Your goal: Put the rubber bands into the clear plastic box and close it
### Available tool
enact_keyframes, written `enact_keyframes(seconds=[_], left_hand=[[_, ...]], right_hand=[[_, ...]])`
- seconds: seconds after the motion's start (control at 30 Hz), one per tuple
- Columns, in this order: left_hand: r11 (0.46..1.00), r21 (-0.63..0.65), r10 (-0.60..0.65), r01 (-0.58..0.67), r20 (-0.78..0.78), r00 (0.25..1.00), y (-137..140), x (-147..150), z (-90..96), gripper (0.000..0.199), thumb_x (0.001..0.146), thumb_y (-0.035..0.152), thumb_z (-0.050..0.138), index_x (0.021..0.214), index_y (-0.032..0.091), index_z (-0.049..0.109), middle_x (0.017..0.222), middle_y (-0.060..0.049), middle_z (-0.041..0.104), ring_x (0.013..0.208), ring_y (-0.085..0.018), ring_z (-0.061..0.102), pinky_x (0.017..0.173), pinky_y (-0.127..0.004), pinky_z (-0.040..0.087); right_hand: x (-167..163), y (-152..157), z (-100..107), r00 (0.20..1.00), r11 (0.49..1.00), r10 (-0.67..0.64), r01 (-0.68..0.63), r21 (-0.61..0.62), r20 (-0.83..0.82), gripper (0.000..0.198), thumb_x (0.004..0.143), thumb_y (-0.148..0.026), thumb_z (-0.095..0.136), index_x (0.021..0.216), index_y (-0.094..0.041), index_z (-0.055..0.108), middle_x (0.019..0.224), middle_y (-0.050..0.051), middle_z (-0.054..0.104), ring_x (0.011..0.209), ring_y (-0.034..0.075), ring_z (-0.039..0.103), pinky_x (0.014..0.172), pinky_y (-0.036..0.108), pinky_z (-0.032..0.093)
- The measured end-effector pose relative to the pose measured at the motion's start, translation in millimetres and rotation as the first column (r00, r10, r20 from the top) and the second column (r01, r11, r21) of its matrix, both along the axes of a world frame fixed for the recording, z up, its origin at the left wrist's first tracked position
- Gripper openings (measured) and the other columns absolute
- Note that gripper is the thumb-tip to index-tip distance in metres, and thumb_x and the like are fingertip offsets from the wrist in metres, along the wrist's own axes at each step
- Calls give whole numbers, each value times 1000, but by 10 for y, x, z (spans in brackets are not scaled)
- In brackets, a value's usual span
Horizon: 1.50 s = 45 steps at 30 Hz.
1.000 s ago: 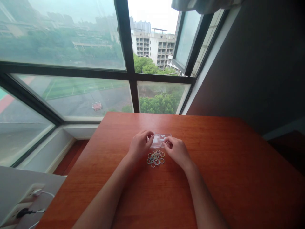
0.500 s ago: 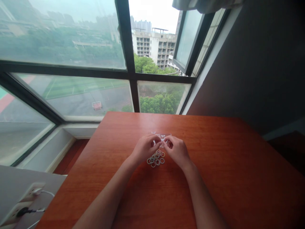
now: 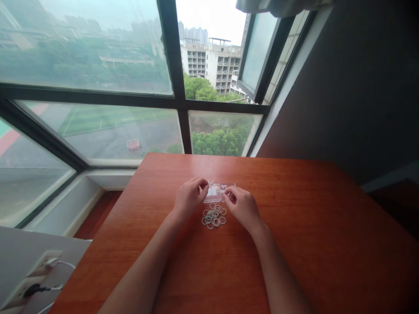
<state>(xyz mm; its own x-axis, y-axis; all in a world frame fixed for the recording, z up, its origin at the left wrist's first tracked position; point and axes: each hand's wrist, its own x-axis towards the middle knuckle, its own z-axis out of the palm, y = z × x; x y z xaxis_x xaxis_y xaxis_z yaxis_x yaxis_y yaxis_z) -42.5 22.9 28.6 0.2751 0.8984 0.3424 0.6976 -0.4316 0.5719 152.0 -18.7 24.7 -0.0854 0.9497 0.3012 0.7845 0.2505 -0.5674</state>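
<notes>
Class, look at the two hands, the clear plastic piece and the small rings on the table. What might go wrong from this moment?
1. The clear plastic piece is pinched only at its edges by the left hand and right hand; it might slip.
2. The loose rings lie right below both hands, so a wrist could brush and scatter them.
3. The rings are small and pale, and any that roll across the table may be hard to spot.

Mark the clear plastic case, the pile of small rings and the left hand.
clear plastic case [image 3: 216, 192], head view, on its flat clear face between the hands
pile of small rings [image 3: 214, 216], head view, middle of the pile
left hand [image 3: 188, 197], head view, back of the hand
</notes>
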Motion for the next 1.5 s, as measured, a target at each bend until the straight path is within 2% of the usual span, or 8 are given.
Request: enact_keyframes(seconds=[0.1, 0.3, 0.63, 0.83, 0.97, 1.27, 1.5], left_hand=[[997, 14, 72, -72, 5, 997, 64, -80, -62, 12, 85, 26, 55, 78, 19, 61, 75, 0, 63, 62, -12, 53, 61, -24, 38], [997, -7, 77, -77, -17, 997, 103, -131, -165, 13, 85, 28, 54, 86, 20, 64, 80, -1, 65, 66, -13, 56, 62, -24, 40], [997, -16, 72, -73, -66, 995, 85, -124, -143, 15, 86, 29, 53, 86, 21, 66, 82, -2, 66, 69, -14, 58, 63, -25, 41], [998, -26, 61, -63, -89, 994, 75, -122, -120, 16, 86, 29, 52, 86, 20, 65, 83, -3, 66, 69, -14, 58, 63, -25, 42], [998, -28, 51, -53, -84, 995, 79, -127, -136, 14, 85, 27, 53, 87, 21, 65, 82, -3, 66, 68, -14, 58, 62, -24, 42], [999, -20, 47, -48, -65, 997, 89, -122, -163, 13, 85, 26, 54, 88, 21, 66, 81, -2, 66, 67, -14, 58, 62, -24, 41], [998, -22, 61, -63, -62, 996, 82, -121, -168, 13, 85, 26, 54, 88, 21, 66, 80, -2, 67, 69, -15, 59, 62, -24, 41]], right_hand=[[-3, -3, 2, 999, 1000, 3, -2, -15, 32, 8, 84, -24, 57, 80, -22, 63, 66, -2, 60, 61, 13, 54, 61, 23, 34], [-4, -6, -8, 999, 999, 13, -11, -43, 51, 8, 84, -23, 56, 81, -22, 63, 68, -1, 62, 62, 13, 55, 61, 23, 34], [-8, -15, 16, 995, 997, 28, -21, -77, 93, 9, 84, -22, 56, 79, -22, 63, 68, -2, 62, 65, 13, 56, 62, 23, 34], [-16, -34, 52, 991, 984, 90, -74, -163, 94, 8, 84, -21, 57, 82, -23, 65, 70, -2, 66, 62, 12, 57, 60, 22, 33], [-60, -54, 56, 985, 973, 131, -106, -203, 114, 11, 84, -20, 57, 83, -24, 68, 77, -1, 69, 69, 13, 61, 62, 22, 35], [-364, -113, -8, 961, 981, 98, -51, -185, 257, 16, 89, -31, 55, 85, -25, 70, 88, 3, 72, 78, 18, 64, 64, 25, 38], [-451, -145, -28, 934, 968, 99, -12, -249, 342, 17, 88, -30, 54, 86, -23, 69, 84, 7, 72, 78, 21, 66, 64, 28, 41]])
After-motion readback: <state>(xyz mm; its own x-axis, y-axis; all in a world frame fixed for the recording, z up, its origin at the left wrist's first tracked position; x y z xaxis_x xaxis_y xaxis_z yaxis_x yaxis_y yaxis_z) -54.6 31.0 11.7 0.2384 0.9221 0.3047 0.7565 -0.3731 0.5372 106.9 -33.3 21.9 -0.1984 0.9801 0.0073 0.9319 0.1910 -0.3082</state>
